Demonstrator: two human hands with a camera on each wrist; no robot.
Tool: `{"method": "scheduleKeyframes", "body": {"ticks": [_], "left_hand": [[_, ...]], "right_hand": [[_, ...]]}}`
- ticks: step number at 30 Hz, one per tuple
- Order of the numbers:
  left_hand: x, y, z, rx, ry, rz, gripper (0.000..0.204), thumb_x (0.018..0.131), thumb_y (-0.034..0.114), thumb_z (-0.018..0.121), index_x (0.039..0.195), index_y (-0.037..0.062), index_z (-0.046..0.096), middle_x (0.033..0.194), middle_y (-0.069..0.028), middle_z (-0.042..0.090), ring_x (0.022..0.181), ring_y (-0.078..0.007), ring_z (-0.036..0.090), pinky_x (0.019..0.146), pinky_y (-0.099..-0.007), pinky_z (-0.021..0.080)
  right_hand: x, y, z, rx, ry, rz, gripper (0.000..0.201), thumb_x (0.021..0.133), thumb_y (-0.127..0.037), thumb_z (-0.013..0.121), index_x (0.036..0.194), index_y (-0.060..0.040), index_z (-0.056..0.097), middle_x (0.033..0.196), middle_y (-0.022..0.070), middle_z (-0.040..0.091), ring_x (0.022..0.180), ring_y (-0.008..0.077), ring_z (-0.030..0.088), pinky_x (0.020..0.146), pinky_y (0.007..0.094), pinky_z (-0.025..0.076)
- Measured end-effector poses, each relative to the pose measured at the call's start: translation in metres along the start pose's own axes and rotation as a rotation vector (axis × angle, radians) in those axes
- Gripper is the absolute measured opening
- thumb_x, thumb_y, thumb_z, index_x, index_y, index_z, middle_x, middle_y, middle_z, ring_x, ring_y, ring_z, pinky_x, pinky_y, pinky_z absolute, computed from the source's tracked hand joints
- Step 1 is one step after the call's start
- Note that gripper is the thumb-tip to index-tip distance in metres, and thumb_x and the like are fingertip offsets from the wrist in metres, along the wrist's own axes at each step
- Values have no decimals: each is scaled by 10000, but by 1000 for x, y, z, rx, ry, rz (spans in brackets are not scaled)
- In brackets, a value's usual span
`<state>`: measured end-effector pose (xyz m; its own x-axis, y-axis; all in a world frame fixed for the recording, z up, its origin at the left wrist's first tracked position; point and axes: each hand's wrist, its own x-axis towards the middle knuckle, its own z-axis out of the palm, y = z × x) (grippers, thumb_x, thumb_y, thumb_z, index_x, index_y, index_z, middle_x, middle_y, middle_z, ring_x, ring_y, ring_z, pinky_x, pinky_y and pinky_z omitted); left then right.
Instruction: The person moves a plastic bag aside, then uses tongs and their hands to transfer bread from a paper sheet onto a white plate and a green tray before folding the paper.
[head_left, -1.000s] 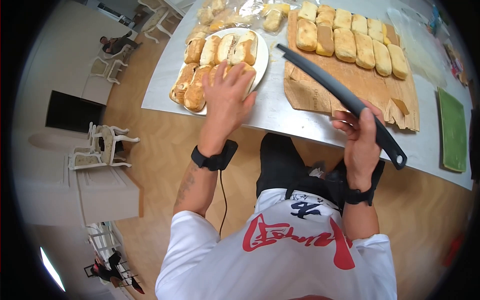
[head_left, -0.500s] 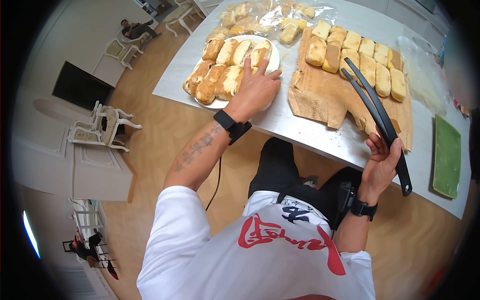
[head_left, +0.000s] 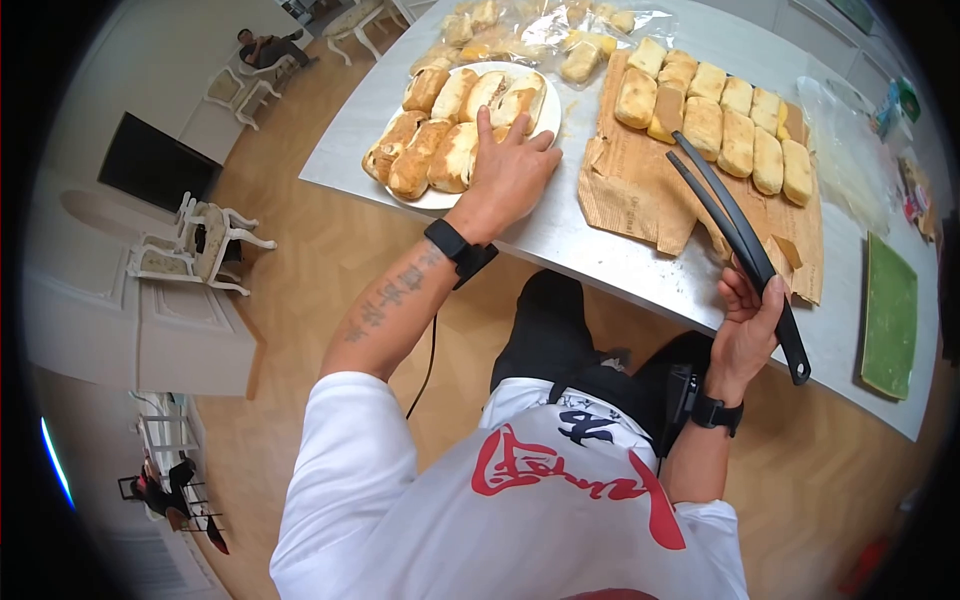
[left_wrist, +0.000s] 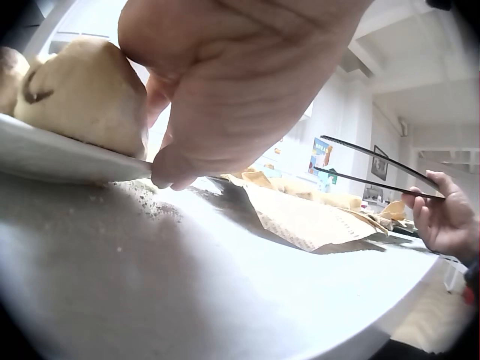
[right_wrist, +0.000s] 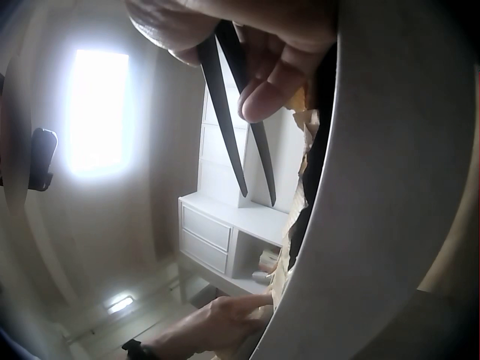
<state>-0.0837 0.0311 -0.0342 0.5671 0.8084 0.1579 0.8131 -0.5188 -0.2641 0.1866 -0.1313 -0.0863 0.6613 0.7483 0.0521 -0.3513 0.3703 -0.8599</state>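
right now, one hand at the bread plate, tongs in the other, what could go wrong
The plate sits near the table edge, so a push from the left hand might slide it over. Bread rolls crowd its rim, and one could be nudged off. The open tongs in the right hand reach near paler buns and might knock one.

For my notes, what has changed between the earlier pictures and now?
The left hand moved rightward along the round white plate; the long black tongs in the right hand swung rightward, tips now over the torn brown paper. The browned oblong breads stayed put.
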Motion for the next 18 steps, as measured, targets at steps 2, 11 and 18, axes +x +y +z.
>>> {"method": "scheduleKeyframes", "body": {"ticks": [2,11,18], "left_hand": [[-1,-1,2,-28,29,4,431,819,-34,521,1201,139,619,1315,-5,582,1338,-291,422,1057,-751,155],[0,-6,11,-58,90,5,481,796,-63,519,1244,106,557,1283,-10,597,1324,-312,441,1059,-746,150],[-2,-6,8,-65,84,10,419,843,-8,522,1248,92,553,1285,-25,602,1333,-309,432,1073,-730,139]], "right_hand": [[0,1,0,5,-7,9,351,996,-294,502,1122,32,527,988,188,671,761,220,692,687,281,581],[1,4,-2,-12,-10,7,358,993,-302,514,1145,22,527,1002,187,667,789,232,693,698,285,582],[0,4,-3,-38,-23,-5,392,995,-312,509,1176,36,523,1005,187,663,797,232,691,700,286,583]]}}
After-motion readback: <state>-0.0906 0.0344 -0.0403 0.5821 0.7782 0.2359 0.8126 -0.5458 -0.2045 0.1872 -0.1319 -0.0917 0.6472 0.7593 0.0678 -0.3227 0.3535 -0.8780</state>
